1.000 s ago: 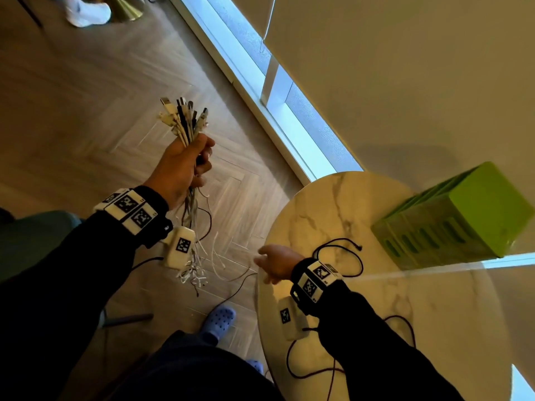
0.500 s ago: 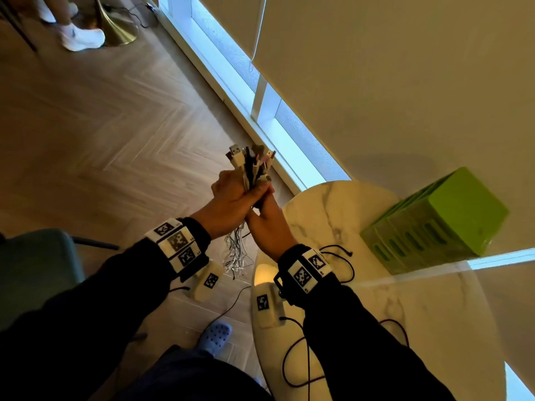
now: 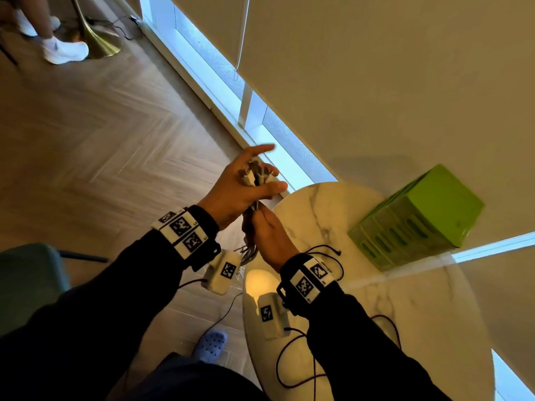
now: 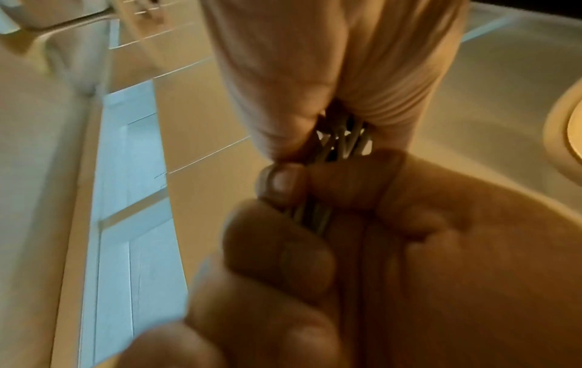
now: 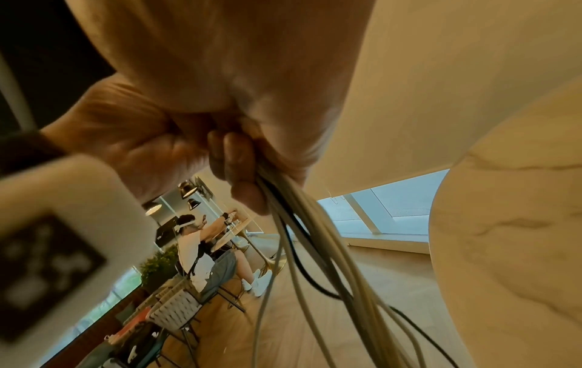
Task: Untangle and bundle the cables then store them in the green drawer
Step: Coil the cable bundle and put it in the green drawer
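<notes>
A bundle of white and dark cables [image 3: 256, 175] is held upright just off the left edge of the round marble table [image 3: 333, 221]. My left hand [image 3: 243, 186] grips the plug ends with the thumb pressed over them and the index finger sticking out. Directly below it, my right hand [image 3: 270, 235] grips the strands; in the right wrist view the cables [image 5: 315, 236] hang loose from that fist. The left wrist view shows the strands [image 4: 341, 139] between both hands. The green drawer unit [image 3: 417, 218] stands on the table's far side, its drawers pushed in. One black cable [image 3: 335, 251] lies on the table.
A teal chair [image 3: 29, 285] stands at the left. Another person's white shoes [image 3: 65, 50] and a brass lamp base [image 3: 101, 44] are at the far left on the wooden floor. A low window [image 3: 220, 79] runs along the wall. My blue clog [image 3: 210, 345] is by the table.
My left hand brought the bundle from the far left toward the table. My right hand left the table edge and took hold of the strands below the left. The left index finger straightened.
</notes>
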The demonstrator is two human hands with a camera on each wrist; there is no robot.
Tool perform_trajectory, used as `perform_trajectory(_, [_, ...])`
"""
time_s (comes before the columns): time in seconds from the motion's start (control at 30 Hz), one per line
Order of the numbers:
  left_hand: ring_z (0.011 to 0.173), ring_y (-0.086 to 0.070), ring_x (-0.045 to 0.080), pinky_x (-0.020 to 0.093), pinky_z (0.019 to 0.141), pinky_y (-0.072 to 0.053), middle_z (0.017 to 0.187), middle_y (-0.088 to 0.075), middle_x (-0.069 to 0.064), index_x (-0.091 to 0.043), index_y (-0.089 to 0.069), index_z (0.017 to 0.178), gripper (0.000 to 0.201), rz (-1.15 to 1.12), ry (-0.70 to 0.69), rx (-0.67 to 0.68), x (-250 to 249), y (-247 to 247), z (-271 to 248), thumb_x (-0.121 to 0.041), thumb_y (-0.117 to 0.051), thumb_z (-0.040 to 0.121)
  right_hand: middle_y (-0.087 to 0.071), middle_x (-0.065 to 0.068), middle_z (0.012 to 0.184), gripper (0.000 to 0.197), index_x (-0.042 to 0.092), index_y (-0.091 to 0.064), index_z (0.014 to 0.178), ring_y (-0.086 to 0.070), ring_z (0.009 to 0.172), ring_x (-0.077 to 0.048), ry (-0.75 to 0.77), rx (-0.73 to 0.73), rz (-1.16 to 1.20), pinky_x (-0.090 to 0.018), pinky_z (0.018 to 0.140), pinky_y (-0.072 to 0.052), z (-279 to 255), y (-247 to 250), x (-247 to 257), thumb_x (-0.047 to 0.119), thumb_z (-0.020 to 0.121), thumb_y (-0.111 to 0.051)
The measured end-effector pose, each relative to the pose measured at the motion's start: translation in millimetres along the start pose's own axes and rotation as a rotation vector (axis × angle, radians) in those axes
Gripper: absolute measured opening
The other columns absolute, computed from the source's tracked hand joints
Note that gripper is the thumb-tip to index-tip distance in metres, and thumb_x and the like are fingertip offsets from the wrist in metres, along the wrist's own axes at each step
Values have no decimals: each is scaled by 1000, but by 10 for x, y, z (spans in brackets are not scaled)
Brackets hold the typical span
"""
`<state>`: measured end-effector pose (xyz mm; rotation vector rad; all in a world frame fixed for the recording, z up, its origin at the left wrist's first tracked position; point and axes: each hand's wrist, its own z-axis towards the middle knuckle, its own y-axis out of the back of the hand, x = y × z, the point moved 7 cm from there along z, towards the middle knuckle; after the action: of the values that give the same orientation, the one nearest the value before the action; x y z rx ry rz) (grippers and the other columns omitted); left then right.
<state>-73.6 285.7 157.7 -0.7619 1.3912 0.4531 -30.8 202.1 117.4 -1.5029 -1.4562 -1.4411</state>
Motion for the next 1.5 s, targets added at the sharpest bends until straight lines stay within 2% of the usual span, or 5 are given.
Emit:
perform_trajectory(0.37, [60,-58,15,29,63,-55,56,-56,-6,-16,-52,66,40,221,53,98,-51,-142,35,-34,-87,64,-46,11,81,12,21,-45,114,-41,67,-5,-113,182,-85,-22,68,-38,30,-14,-70,16,105,-40])
perform_trajectory(0.67, [139,-48,12,37,107,-49,153,-47,0,-39,-14,155,121,-171,108,276,475,57,-183,-16,-92,66,-32,3,58,25,15,-41,70,-31,53,-11,-114,-129,559,-24,56,-32,76,382,56,15,94,-47])
perform_trajectory(0.87, [76,-69,0,30,77,-56,83,-75,-12,-28,-71,89,12,613,169,501,1014,-32,-308,-36,-79,85,-26,0,64,30,18,-39,62,-24,57,-13,-82,28,746,-27,61,-31,-119,186,405,12,91,-46])
perform_trajectory(1.07, [50,-49,20,22,53,-41,56,-56,-4,-12,-59,70,32,852,-335,-90,688,696,269,-39,-60,88,-27,2,59,24,20,-41,59,-30,58,-17,110,99,771,-33,74,-35,-224,157,739,12,81,-47])
perform_trajectory(1.5, [62,-64,16,32,62,-55,81,-75,0,-26,-63,92,24,636,409,440,1911,705,-252,-50,-63,95,-12,4,59,27,22,-20,68,-9,52,-16,10,-97,697,-30,59,-32,316,932,878,19,84,-41])
